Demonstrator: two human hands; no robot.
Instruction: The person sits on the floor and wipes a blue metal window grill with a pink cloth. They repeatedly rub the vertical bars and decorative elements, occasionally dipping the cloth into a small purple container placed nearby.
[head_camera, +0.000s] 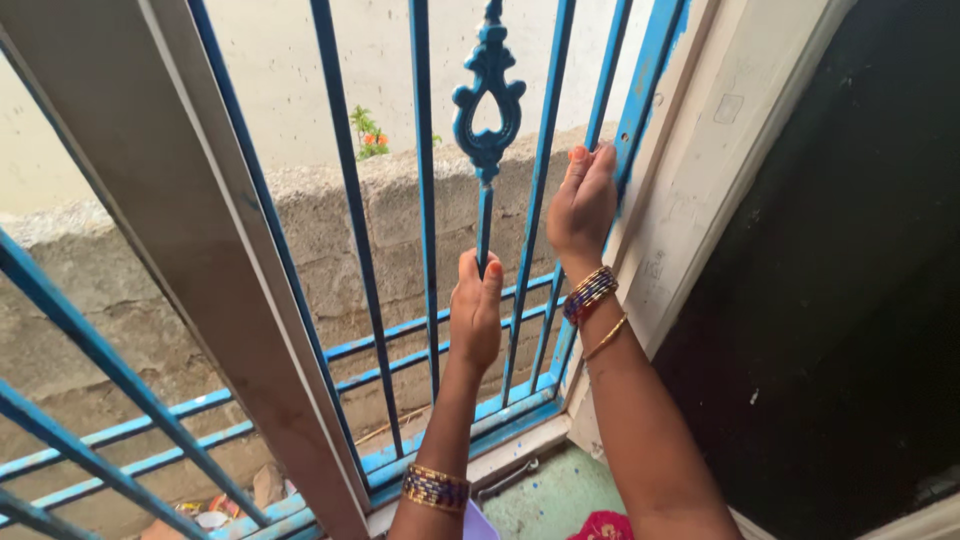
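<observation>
A blue metal window grille (425, 200) with vertical bars fills the view. Its middle bar carries an ornamental loop (488, 105). My left hand (475, 310) is shut around that middle bar just below the ornament. My right hand (582, 205) grips a bar farther right, close to the window frame, with the fingers curled over it. Both wrists wear coloured bangles (590, 293).
A grey sliding frame post (200, 250) slants across the left. A pale window frame (690, 200) and a dark wall (840, 300) stand at right. Outside are a rough stone wall (300, 230) and a small plant (368, 132). A green sill (550, 495) lies below.
</observation>
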